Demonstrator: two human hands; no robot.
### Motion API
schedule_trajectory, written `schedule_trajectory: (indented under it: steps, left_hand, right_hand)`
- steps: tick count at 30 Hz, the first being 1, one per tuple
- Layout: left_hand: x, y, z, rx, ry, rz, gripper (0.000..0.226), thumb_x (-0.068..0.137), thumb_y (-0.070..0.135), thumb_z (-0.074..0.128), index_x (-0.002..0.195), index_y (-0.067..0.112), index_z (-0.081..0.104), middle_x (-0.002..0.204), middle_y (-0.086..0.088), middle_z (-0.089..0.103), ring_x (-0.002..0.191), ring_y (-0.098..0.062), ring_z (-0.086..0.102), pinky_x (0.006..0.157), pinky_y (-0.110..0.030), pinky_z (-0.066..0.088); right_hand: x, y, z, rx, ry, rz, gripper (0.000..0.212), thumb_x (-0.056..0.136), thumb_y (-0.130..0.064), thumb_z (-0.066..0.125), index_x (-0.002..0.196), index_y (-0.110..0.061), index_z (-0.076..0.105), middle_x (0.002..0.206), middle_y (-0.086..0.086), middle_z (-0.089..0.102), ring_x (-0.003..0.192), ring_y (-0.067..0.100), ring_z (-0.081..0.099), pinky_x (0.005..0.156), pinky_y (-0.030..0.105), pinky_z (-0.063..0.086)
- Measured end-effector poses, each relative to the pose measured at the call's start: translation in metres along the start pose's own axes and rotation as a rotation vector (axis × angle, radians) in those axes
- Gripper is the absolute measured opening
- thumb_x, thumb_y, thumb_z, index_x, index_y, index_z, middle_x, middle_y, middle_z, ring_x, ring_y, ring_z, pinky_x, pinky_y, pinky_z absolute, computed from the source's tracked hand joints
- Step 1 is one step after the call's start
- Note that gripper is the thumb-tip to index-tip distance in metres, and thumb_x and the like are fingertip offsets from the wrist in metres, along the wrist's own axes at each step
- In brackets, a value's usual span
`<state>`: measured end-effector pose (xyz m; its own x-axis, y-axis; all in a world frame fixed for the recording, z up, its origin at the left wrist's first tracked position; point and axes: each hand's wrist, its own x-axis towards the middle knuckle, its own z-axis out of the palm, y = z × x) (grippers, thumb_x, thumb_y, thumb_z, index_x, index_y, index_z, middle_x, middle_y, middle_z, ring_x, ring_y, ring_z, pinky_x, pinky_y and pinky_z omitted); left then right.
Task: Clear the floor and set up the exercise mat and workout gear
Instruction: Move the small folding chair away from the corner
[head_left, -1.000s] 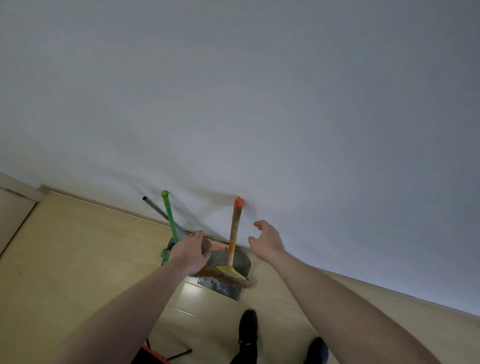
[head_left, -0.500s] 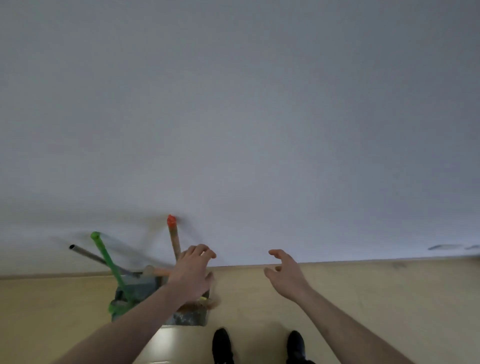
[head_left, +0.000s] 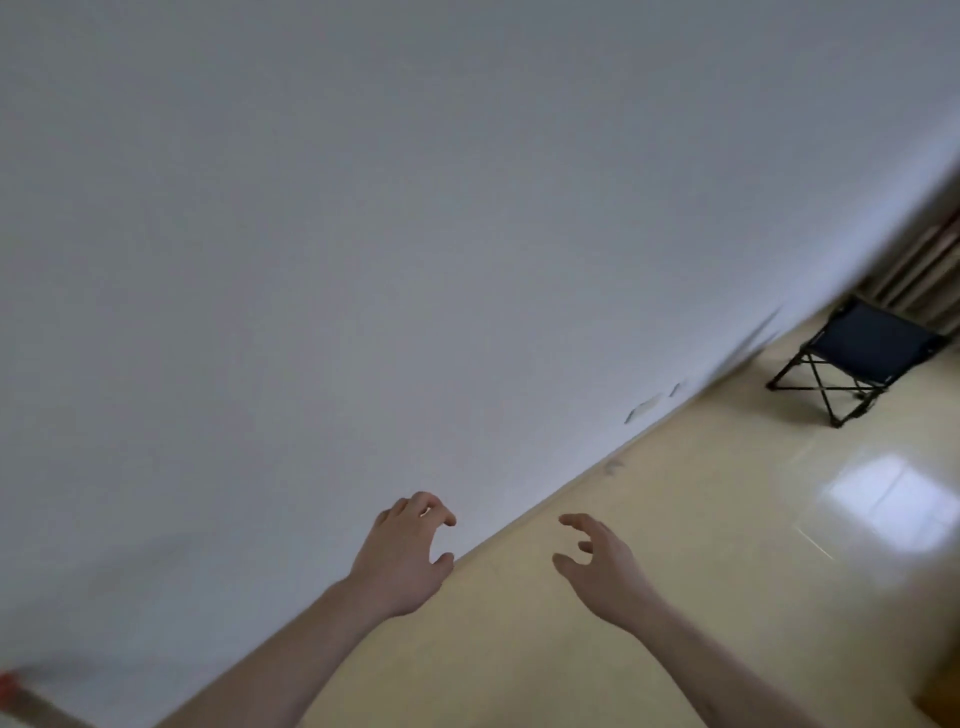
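Two hands are out in front and neither is holding anything: the left hand (head_left: 402, 558) hangs in the air with its fingers loosely curled and its thumb spread, seen against the foot of the white wall (head_left: 363, 234), and the right hand (head_left: 602, 564) hovers beside it over the floor (head_left: 701, 519), fingers relaxed and parted, a clear gap between the two. Both forearms run up from the bottom edge and point toward the wall. The task's floor is a glossy pale-yellow surface; its long edge meets the wall along a skirting line that slants from lower left up to upper right across the view, and one bright patch of reflected light sits on it well to the right of the right hand. One folding stool (head_left: 857, 364), dark seat on crossed black legs, stands on the floor near the wall, far off at the upper right. Down in the bottom-left corner, against the wall, one orange-red tip (head_left: 8, 686) of something long just pokes into view, blurred, too little of it to say how it lies. No mat shows in this view.
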<state>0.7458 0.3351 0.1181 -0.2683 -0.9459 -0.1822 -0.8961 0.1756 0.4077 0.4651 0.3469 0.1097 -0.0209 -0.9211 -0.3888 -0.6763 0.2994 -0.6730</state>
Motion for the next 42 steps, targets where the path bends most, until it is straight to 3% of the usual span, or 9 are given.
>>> schedule_trajectory:
  steps: [5, 14, 22, 31, 38, 42]
  left_hand:
    - [0.077, 0.095, -0.006, 0.053, -0.002, 0.104, 0.041, 0.095, 0.042, 0.056, 0.135, 0.033, 0.052, 0.139, 0.019, 0.038, 0.129, -0.007, 0.041, 0.113, -0.027, 0.03]
    - [0.19, 0.228, -0.009, 0.112, -0.05, 0.265, 0.04, 0.094, 0.044, 0.057, 0.133, 0.034, 0.054, 0.139, 0.02, 0.04, 0.129, -0.007, 0.042, 0.113, -0.028, 0.031]
    - [0.304, 0.325, 0.004, 0.125, -0.141, 0.397, 0.041, 0.092, 0.044, 0.06, 0.131, 0.033, 0.056, 0.138, 0.018, 0.043, 0.126, -0.009, 0.045, 0.11, -0.03, 0.035]
    - [0.463, 0.418, 0.013, 0.114, -0.239, 0.52, 0.044, 0.091, 0.045, 0.061, 0.133, 0.031, 0.056, 0.141, 0.015, 0.045, 0.128, -0.009, 0.045, 0.109, -0.031, 0.039]
    - [0.568, 0.513, 0.025, 0.129, -0.301, 0.643, 0.043, 0.09, 0.044, 0.062, 0.132, 0.033, 0.056, 0.144, 0.013, 0.044, 0.131, -0.012, 0.044, 0.111, -0.032, 0.038]
    - [0.613, 0.567, 0.039, 0.127, -0.318, 0.688, 0.044, 0.09, 0.047, 0.062, 0.132, 0.034, 0.056, 0.144, 0.012, 0.044, 0.133, -0.012, 0.044, 0.112, -0.034, 0.039]
  right_hand:
    - [0.013, 0.071, -0.098, 0.024, 0.08, 0.057, 0.049, 0.09, -0.028, 0.07, 0.135, -0.036, 0.054, 0.141, -0.005, 0.053, 0.119, 0.015, 0.057, 0.099, 0.034, 0.05]
    - [0.035, 0.133, -0.231, 0.147, 0.306, 0.092, 0.049, 0.091, -0.027, 0.071, 0.137, -0.033, 0.055, 0.141, -0.006, 0.053, 0.118, 0.015, 0.058, 0.1, 0.035, 0.05]
    - [0.07, 0.171, -0.313, 0.201, 0.424, 0.149, 0.049, 0.091, -0.029, 0.071, 0.137, -0.037, 0.054, 0.143, -0.01, 0.052, 0.117, 0.01, 0.057, 0.091, 0.026, 0.045]
    - [0.145, 0.205, -0.432, 0.187, 0.542, 0.267, 0.048, 0.093, -0.031, 0.07, 0.137, -0.039, 0.052, 0.143, -0.014, 0.051, 0.114, 0.005, 0.055, 0.086, 0.026, 0.044]
    - [0.188, 0.25, -0.506, 0.246, 0.638, 0.35, 0.047, 0.093, -0.035, 0.07, 0.135, -0.042, 0.052, 0.142, -0.014, 0.051, 0.116, 0.004, 0.053, 0.095, 0.034, 0.054]
    - [0.211, 0.285, -0.543, 0.258, 0.654, 0.409, 0.047, 0.093, -0.037, 0.07, 0.136, -0.043, 0.051, 0.144, -0.013, 0.051, 0.114, 0.003, 0.052, 0.094, 0.032, 0.052]
